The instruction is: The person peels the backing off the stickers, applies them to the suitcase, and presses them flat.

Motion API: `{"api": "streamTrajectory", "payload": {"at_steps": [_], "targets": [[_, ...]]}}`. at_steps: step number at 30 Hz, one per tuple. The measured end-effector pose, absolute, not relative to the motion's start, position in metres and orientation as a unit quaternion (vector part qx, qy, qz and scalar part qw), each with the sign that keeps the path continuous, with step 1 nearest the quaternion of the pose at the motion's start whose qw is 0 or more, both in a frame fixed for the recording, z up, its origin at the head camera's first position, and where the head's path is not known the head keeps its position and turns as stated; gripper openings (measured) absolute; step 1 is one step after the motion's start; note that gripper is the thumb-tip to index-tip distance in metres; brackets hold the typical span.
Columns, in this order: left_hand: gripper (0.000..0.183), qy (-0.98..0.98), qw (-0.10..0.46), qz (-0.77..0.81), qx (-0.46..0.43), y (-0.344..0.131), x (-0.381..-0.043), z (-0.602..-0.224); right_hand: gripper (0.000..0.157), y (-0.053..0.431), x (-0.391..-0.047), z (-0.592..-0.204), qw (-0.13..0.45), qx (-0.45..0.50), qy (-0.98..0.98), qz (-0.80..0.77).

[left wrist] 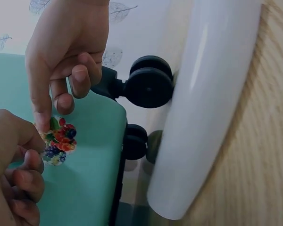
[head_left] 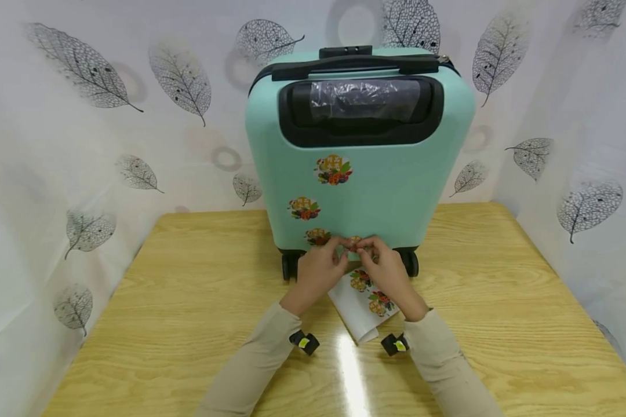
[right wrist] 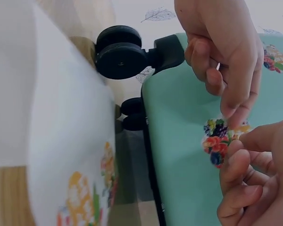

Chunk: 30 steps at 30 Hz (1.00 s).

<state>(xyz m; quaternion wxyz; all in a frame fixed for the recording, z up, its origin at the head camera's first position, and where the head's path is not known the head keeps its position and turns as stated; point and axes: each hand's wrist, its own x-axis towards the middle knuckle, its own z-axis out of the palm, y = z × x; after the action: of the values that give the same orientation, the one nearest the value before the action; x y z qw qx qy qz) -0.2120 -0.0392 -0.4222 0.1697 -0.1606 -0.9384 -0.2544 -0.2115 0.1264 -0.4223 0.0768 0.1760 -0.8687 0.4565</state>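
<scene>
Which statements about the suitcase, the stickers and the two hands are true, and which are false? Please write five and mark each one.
1. The suitcase stands on the table. True.
2. The left hand and right hand are at the same sticker. True.
3. No other sticker is on the suitcase. False: three more show in the head view.
4. Clear plastic covers part of the black handle recess. True.
5. The suitcase is red. False: it is light green.
</scene>
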Motion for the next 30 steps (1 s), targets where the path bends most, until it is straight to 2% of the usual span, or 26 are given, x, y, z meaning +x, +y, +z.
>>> {"api": "streamTrajectory", "payload": {"at_steps": [8,17,30], "targets": [[0.021,-0.936,0.110,-0.299,-0.152,-0.041,-0.208,-0.431,0.019,0.133,-0.213,-0.434,0.031,0.171,-0.864,0.472],[0.026,-0.930,0.062,-0.336,-0.134,-0.041,-0.208,-0.441,0.024,0.139,-0.216,-0.445,-0.050,0.180,-0.856,0.482],[0.021,-0.928,0.024,-0.355,-0.110,-0.048,-0.207,-0.457,0.026,0.152,-0.216,-0.458,-0.086,0.173,-0.863,0.467]]}}
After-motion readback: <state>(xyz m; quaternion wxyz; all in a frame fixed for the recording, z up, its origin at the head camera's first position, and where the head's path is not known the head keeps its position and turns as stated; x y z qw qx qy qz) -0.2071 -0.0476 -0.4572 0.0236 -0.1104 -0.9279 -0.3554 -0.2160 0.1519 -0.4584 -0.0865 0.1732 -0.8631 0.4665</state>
